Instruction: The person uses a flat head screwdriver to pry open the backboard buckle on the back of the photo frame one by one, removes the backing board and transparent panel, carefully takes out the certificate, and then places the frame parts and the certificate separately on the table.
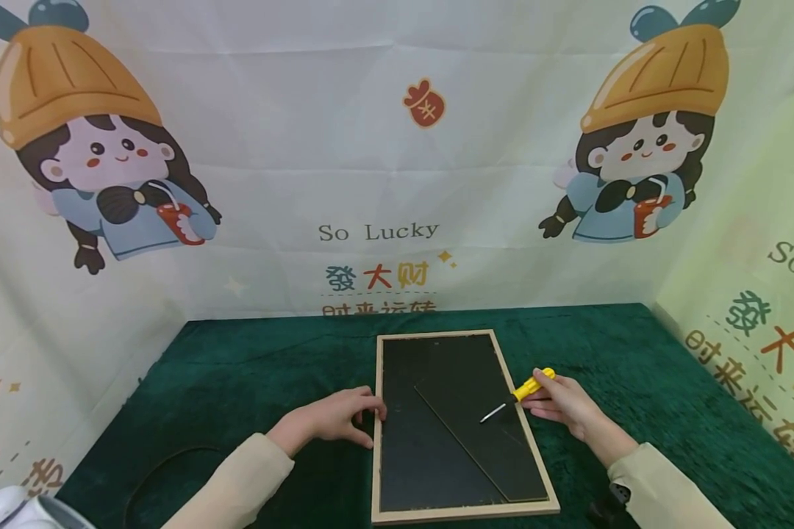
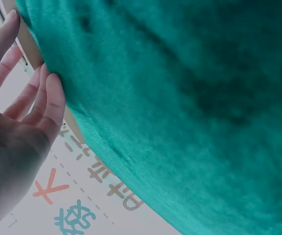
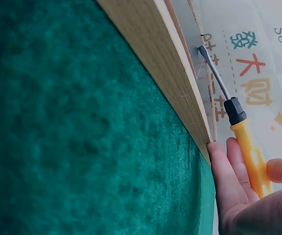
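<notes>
A wooden picture frame point(image 1: 375, 470) with a dark backing panel point(image 1: 443, 411) lies on the green cloth. A long thin diagonal strip or folded stand edge point(image 1: 459, 441) crosses the panel. My right hand point(image 1: 565, 404) holds a yellow-handled screwdriver point(image 1: 528, 386) between thumb and fingers, its metal tip pointing down-left over the panel. In the right wrist view the fingers of that hand rest by the frame's side point(image 3: 165, 78). My left hand point(image 1: 334, 419) touches the frame's left side with relaxed, spread fingers; in the left wrist view its fingertips point(image 2: 55, 81) meet the wooden edge.
Green plush cloth point(image 1: 271, 360) covers the table. A dark cable point(image 1: 155, 459) curves across it at the left, and a white object point(image 1: 20, 507) shows at the lower left corner. Printed curtains point(image 1: 278, 147) hang behind and at both sides.
</notes>
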A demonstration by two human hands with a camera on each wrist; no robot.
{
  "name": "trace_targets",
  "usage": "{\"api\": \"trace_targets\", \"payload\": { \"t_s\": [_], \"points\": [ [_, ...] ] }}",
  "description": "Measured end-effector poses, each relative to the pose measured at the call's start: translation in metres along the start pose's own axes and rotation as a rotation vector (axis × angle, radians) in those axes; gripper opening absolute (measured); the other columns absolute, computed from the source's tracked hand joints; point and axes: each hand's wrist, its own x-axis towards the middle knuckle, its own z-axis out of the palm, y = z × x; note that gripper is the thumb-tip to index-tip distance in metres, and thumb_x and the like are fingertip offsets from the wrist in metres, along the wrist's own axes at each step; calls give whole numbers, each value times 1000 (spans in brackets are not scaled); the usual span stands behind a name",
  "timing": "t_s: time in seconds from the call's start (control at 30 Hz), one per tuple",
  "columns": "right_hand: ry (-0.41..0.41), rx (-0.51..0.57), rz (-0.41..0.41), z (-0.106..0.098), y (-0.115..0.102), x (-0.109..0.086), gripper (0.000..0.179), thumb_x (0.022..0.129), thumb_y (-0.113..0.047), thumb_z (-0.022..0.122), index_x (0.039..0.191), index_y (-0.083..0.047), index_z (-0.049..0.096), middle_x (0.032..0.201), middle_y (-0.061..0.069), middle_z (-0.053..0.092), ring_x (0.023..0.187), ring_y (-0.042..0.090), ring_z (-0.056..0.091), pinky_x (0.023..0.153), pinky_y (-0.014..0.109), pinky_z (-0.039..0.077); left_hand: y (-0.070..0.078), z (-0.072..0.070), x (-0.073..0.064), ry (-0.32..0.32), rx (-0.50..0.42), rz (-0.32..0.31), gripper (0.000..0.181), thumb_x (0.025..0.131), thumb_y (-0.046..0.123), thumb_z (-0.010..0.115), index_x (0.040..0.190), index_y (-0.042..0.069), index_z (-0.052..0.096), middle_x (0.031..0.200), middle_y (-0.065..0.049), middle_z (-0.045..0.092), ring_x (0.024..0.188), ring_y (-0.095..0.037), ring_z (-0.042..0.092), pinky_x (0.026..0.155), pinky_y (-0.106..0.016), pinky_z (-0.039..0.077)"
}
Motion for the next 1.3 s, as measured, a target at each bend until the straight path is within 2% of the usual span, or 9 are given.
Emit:
{"api": "trace_targets", "payload": {
  "t_s": [0.17, 0.33, 0.63, 0.8, 0.9, 1.0, 1.13, 1.2, 1.3],
  "points": [
    [-2, 0, 2, 1, 0, 1, 48, 95, -32, 38, 112, 13, 37, 79, 6, 62, 76, 20, 63, 68, 29, 50, -3, 2, 2, 6, 65, 27, 31, 75, 34, 67, 101, 24, 54, 93, 7, 43, 70, -9, 44, 62, -22, 40],
    [-9, 2, 9, 2, -3, 5, 49, 95, -33, 39, 113, 13, 36, 79, 6, 61, 77, 20, 63, 68, 30, 50, 1, 4, 0, 4, 77, 41, 29, 76, 35, 67, 99, 24, 53, 92, 7, 43, 70, -8, 44, 63, -22, 41],
    [-30, -38, -22, -1, -9, 14, 49, 95, -33, 38, 113, 13, 36, 82, 6, 61, 80, 20, 62, 71, 29, 49, 30, 16, -3, 52, 100, 19, 28, 74, 35, 69, 92, 21, 53, 84, 6, 42, 69, -7, 41, 58, -21, 38],
    [-28, -39, -16, -9, -7, 6, 54, 93, -37, 40, 115, 12, 34, 85, 7, 60, 83, 22, 62, 71, 31, 49, 29, 15, -4, 79, 53, 8, 33, 76, 35, 68, 101, 19, 54, 88, 5, 47, 74, -8, 47, 62, -23, 41],
    [-23, -22, 11, -15, -4, -5, 57, 92, -39, 42, 116, 12, 34, 83, 6, 61, 84, 21, 62, 71, 32, 49, 17, 9, -4, 152, -33, -9, 41, 79, 32, 66, 112, 13, 52, 93, 0, 50, 75, -10, 50, 64, -26, 43],
    [-27, -6, 53, -24, 0, -19, 58, 92, -40, 42, 117, 12, 32, 82, 5, 61, 83, 20, 61, 72, 34, 49, 1, 2, -2, 282, -178, -93, 45, 82, 26, 63, 120, 7, 48, 100, -7, 51, 76, -15, 53, 65, -30, 45],
    [-37, 42, 120, -33, 8, -36, 58, 93, -39, 40, 119, 12, 29, 83, 4, 61, 83, 19, 61, 73, 35, 49, -19, -7, 5, 434, -335, -269, 46, 86, 22, 59, 124, 2, 44, 115, -15, 49, 93, -25, 53, 72, -38, 46],
    [-37, 63, 150, -35, 13, -43, 58, 93, -39, 40, 120, 11, 29, 83, 4, 61, 82, 19, 61, 73, 35, 49, -26, -11, 9, 465, -375, -346, 48, 86, 22, 58, 126, 1, 42, 121, -17, 46, 100, -29, 50, 76, -40, 45],
    [-21, 73, 189, -36, 20, -53, 58, 92, -40, 41, 119, 10, 30, 82, 4, 61, 81, 19, 61, 72, 34, 49, -34, -15, 15, 456, -402, -406, 51, 87, 21, 56, 129, -2, 37, 126, -21, 41, 104, -33, 47, 76, -40, 46]
  ]
}}
